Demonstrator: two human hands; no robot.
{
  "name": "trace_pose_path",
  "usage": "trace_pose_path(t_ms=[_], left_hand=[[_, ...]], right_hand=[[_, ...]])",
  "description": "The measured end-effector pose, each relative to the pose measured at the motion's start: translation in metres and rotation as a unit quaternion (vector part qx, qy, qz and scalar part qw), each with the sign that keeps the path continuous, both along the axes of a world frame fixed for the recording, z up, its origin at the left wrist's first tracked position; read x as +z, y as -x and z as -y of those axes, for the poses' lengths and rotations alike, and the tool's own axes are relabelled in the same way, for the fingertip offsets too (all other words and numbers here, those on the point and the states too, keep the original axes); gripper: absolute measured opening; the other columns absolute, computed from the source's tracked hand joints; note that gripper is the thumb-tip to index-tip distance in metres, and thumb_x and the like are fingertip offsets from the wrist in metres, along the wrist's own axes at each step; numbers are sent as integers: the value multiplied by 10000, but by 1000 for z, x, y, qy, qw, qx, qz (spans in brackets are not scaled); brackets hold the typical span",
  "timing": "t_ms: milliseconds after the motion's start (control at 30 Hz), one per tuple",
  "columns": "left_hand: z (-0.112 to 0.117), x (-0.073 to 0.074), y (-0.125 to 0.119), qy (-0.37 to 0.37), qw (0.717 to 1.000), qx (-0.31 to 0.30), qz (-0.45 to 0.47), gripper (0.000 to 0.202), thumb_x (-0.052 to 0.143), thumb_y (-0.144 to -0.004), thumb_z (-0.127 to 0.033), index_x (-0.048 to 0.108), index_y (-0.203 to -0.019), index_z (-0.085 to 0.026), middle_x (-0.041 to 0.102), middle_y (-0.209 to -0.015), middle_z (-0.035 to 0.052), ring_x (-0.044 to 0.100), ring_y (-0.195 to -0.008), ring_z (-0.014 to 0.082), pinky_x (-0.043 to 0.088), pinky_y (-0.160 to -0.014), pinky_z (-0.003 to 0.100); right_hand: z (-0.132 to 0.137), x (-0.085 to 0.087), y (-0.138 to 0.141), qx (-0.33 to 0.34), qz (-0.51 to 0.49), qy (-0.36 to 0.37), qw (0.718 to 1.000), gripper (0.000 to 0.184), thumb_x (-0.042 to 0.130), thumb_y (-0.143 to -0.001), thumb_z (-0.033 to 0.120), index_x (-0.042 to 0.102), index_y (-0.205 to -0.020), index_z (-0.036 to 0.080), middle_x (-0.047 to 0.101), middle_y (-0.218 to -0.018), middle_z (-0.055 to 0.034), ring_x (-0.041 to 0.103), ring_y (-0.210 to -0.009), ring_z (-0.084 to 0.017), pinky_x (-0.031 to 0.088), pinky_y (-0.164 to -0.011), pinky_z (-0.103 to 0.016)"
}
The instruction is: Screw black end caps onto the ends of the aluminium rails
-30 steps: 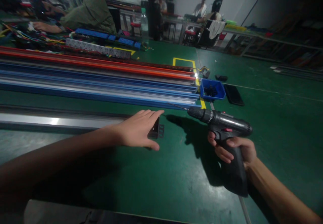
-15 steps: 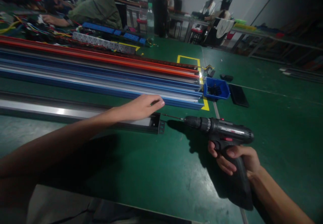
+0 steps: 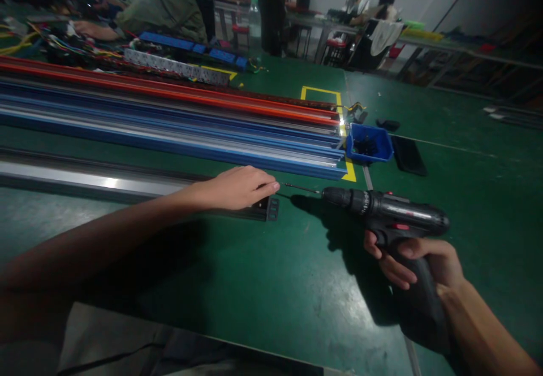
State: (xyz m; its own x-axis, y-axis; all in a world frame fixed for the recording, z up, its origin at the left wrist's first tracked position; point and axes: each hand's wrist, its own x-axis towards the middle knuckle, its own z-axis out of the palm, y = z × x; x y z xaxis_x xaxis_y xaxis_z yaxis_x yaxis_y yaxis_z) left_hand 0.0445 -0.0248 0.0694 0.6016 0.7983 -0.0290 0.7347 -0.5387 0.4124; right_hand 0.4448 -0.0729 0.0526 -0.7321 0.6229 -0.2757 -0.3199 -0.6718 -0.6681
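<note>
My right hand (image 3: 418, 263) grips the handle of a black cordless drill (image 3: 394, 215), held level with its thin bit pointing left. The bit's tip sits just right of my left hand's (image 3: 235, 188) fingertips. That hand lies curled over the right end of a long grey metal rail (image 3: 97, 182) on the green table (image 3: 275, 285), fingers pinched together at the bit's tip. Whether anything small is between those fingers is not visible. The rail's black end piece (image 3: 272, 208) shows under the hand.
Behind the rail lies a stack of long blue, silver and orange profiles (image 3: 178, 121). A blue bin of small dark parts (image 3: 368, 145) and a black phone (image 3: 408, 154) sit beyond the drill. A person in green (image 3: 169, 5) works at far left; others sit at back tables.
My left hand has curled down from flat and stretched to pinched at the rail's end. The drill has shifted slightly right, its bit now meeting the fingertips.
</note>
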Motion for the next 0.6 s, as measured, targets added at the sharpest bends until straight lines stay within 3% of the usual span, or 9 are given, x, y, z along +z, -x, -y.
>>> trace_pose_path(t_ms=[200, 433, 600], left_hand=[[-6, -1, 0, -19, 1000, -5, 0, 433, 378, -1048, -417, 662, -799, -206, 698, -799, 13, 622, -753, 157, 349, -672, 282], [-7, -1, 2, -30, 999, -8, -5, 383, 412, -1021, -378, 723, -851, -232, 728, -821, -2, 641, -738, 152, 371, -675, 268], [-6, 1, 1, -23, 999, 22, -43, 387, 408, -1015, -382, 730, -853, -243, 748, -872, -2, 671, -802, 169, 368, -672, 276]], right_hand=[[-2, -1, -3, 17, -13, 18, 1000, 410, 566, -785, 167, 735, -1123, 8, 700, -938, -169, 524, -441, -49, 544, -491, -199], [4, -10, 3, 49, 0, 39, 998, 398, 552, -775, 169, 717, -1108, 26, 699, -929, -138, 490, -429, -35, 543, -485, -190], [5, -13, 3, 55, 3, 43, 998, 394, 555, -763, 175, 720, -1088, 25, 698, -910, -139, 469, -415, -35, 538, -469, -188]])
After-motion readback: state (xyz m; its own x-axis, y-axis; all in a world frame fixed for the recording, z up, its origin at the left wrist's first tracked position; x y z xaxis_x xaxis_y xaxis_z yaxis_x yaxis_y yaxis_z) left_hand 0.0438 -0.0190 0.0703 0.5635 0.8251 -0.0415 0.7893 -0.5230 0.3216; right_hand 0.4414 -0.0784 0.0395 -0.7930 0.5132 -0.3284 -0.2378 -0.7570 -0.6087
